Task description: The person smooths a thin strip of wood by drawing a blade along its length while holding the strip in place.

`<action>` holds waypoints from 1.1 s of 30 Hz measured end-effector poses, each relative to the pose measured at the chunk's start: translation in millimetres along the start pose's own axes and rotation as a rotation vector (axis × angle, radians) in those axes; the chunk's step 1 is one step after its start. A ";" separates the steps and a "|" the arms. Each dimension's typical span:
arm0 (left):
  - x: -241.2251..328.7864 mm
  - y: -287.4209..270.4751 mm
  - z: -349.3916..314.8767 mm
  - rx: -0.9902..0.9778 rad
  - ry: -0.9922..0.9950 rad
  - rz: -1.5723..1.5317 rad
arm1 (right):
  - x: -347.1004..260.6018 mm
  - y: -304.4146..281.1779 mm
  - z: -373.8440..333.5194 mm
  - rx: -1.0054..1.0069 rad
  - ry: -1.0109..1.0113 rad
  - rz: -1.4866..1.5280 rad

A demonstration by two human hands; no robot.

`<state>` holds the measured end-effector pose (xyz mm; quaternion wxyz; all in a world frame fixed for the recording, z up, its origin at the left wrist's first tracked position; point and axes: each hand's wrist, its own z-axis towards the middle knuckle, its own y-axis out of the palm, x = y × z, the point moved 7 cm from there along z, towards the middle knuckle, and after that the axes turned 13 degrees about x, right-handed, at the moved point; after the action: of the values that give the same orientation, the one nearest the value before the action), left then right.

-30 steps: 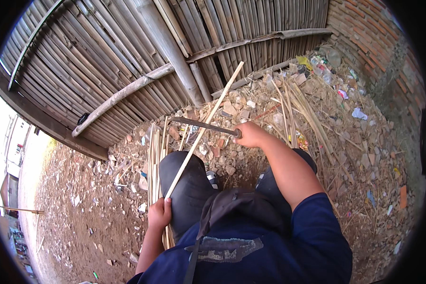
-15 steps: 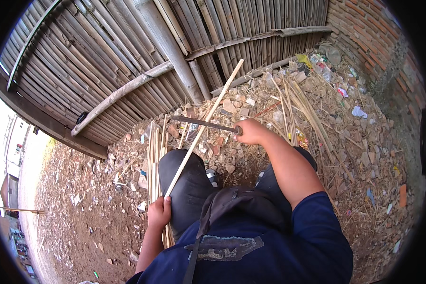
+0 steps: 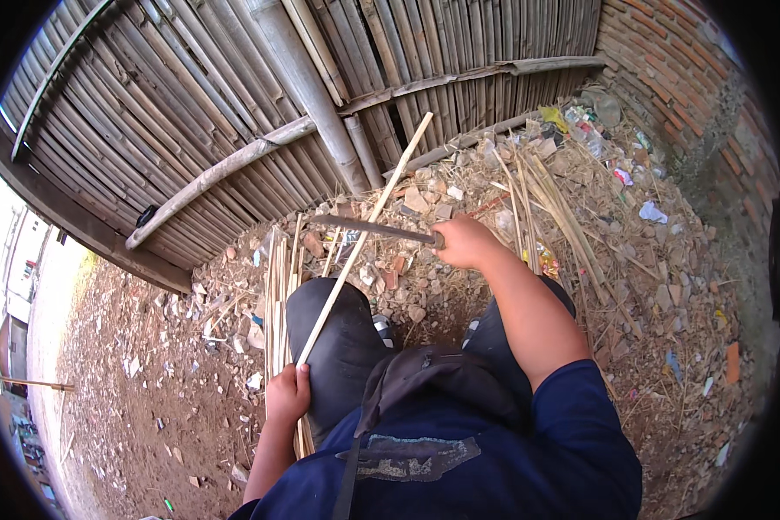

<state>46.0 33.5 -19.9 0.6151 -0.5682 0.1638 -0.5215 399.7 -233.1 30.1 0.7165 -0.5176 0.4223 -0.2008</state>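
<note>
My left hand (image 3: 288, 392) is closed round the lower end of a long pale bamboo strip (image 3: 334, 293), beside my left thigh. The strip slants up and away to the right, its far end in front of the bamboo wall. In my right hand (image 3: 464, 242) is the handle of a long-bladed knife (image 3: 399, 231). Its dark blade points left and crosses the strip above the middle. Blade and strip look to be touching, though the exact contact is too small to make out. Next to my left leg lies a bundle of similar bamboo strips (image 3: 275, 321).
A wall of upright bamboo slats (image 3: 225, 113) stands ahead, meeting a brick wall (image 3: 667, 78) on the right. More loose strips (image 3: 568, 217) lie ahead of my right knee. Stones, brick pieces and litter cover the ground (image 3: 156, 390). A white crumpled scrap (image 3: 653, 212) lies at the right.
The strip's far end has swung slightly left and down. The knife has stayed nearly in place across it, its blade turned a little. Both hands keep their hold.
</note>
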 end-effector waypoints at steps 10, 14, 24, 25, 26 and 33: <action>3.1 -2.6 2.6 -0.006 -0.015 0.035 | 54.3 -0.5 13.4 0.045 0.231 0.124; 7.2 -2.3 0.9 -0.001 0.006 0.034 | 18.0 4.5 1.9 0.078 0.102 0.075; 2.2 -0.3 3.2 0.020 0.021 0.031 | 58.9 14.9 18.4 0.023 0.232 0.171; 3.5 -1.1 3.9 0.021 0.023 0.027 | 58.5 16.8 19.5 0.031 0.199 0.131; 5.3 -2.9 4.2 0.005 0.007 0.038 | 54.8 16.9 17.5 0.032 0.202 0.129; 2.6 -3.3 0.7 -0.014 -0.020 0.073 | -8.8 21.9 -2.3 -0.155 -0.076 -0.026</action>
<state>46.1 32.4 -15.8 0.6314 -0.5713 0.1820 -0.4917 389.6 -219.7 13.4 0.6870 -0.5842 0.4025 -0.1570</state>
